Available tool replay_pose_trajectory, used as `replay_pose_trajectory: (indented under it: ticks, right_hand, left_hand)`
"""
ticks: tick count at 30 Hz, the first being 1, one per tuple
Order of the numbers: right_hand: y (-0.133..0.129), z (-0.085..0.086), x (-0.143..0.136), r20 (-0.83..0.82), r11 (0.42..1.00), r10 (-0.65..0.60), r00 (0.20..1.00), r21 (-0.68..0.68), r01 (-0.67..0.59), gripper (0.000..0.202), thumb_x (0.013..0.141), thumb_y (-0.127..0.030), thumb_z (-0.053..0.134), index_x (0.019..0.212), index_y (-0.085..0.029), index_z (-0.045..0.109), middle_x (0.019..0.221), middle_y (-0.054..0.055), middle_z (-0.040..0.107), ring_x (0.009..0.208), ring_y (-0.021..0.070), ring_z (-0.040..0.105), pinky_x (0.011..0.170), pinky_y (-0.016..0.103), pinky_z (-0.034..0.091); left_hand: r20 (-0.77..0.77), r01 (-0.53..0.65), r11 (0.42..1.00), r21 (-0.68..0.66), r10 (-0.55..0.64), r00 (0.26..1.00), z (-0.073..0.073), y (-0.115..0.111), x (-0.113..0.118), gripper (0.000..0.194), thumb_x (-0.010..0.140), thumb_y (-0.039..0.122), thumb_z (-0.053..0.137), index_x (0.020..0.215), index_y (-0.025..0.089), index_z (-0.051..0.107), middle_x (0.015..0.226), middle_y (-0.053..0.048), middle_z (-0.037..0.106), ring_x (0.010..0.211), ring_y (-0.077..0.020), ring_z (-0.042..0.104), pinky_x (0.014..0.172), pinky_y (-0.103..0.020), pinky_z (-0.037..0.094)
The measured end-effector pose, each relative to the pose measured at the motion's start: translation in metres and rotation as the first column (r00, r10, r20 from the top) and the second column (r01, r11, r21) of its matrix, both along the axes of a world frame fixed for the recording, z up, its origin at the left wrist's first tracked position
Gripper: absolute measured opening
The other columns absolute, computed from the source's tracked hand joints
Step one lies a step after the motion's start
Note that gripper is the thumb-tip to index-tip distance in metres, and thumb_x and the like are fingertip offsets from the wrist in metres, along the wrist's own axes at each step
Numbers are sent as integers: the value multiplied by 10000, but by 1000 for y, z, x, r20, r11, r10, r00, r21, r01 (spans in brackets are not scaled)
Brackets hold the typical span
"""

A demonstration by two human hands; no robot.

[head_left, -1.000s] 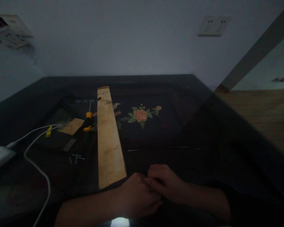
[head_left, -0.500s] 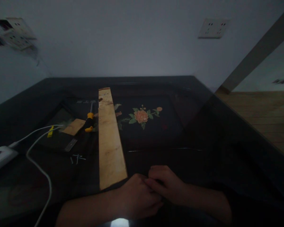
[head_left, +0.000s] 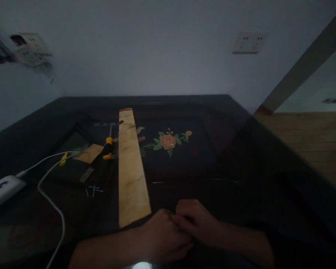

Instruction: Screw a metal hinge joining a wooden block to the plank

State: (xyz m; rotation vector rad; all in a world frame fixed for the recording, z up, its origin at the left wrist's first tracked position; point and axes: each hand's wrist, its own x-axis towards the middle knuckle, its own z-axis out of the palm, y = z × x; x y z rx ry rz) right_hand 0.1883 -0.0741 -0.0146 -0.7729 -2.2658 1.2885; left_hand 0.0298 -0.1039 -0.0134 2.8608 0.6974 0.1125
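Observation:
At the near edge of the dark table, my left hand [head_left: 165, 237] and my right hand [head_left: 197, 223] are clasped together. Both have curled fingers, and the right thumb lies against the left hand. No tool shows in either. Just left of them a long pale wooden board [head_left: 130, 175] lies flat, pointing away from me, its near end close to my left hand. Beyond it on the left is a yellow-and-black screwdriver [head_left: 108, 147], beside a small square of wood [head_left: 90, 153]. A flat metal plate [head_left: 86, 174] and several screws or nails [head_left: 94, 189] lie nearer.
A white power strip [head_left: 5, 190] rests at the left edge, with a white cable [head_left: 53, 203] curving towards me. A small yellow object [head_left: 63, 159] lies by the cable. The table [head_left: 184, 168] has a painted flower and meets a wall with sockets [head_left: 249, 42].
The view has tilted slightly upward, so the table's contents sit a little lower and further right in the picture. My hands stay clasped in the same place.

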Motion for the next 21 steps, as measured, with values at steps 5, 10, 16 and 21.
replay_pose_trajectory:
  ticks: [5,10,16,21]
  right_hand:
    - [2,-1,1,14,1000,15,1000,-7,-15,452,928,-455,359,587,-165,418,581,-27,414,575,73,395,560,214,288]
    - [4,-3,1,-2,998,16,1000,-62,-16,457,908,-477,383,582,-160,429,576,-31,408,572,75,387,571,227,280]
    - [4,2,1,-31,988,-15,999,-154,10,516,896,-537,382,552,-155,429,531,-42,385,527,64,361,534,219,270]
    - [7,8,1,-61,967,-75,995,-249,57,567,873,-619,358,555,-158,441,535,-37,409,541,71,384,548,218,309]
  left_hand:
    - [17,-18,1000,0,18,1000,5,0,0,125,823,308,583,749,206,589,656,48,669,576,-124,611,456,-238,400]
    - [9,-35,999,-1,35,999,7,-1,0,121,828,311,591,755,215,603,668,56,671,599,-125,623,444,-236,385]
    - [55,6,997,73,-10,998,5,-7,-3,215,854,301,541,668,195,564,621,36,654,543,-121,597,452,-258,379]
    - [339,-5,988,154,-48,939,22,-8,-14,280,907,255,426,665,187,548,546,13,608,505,-107,553,520,-266,372]
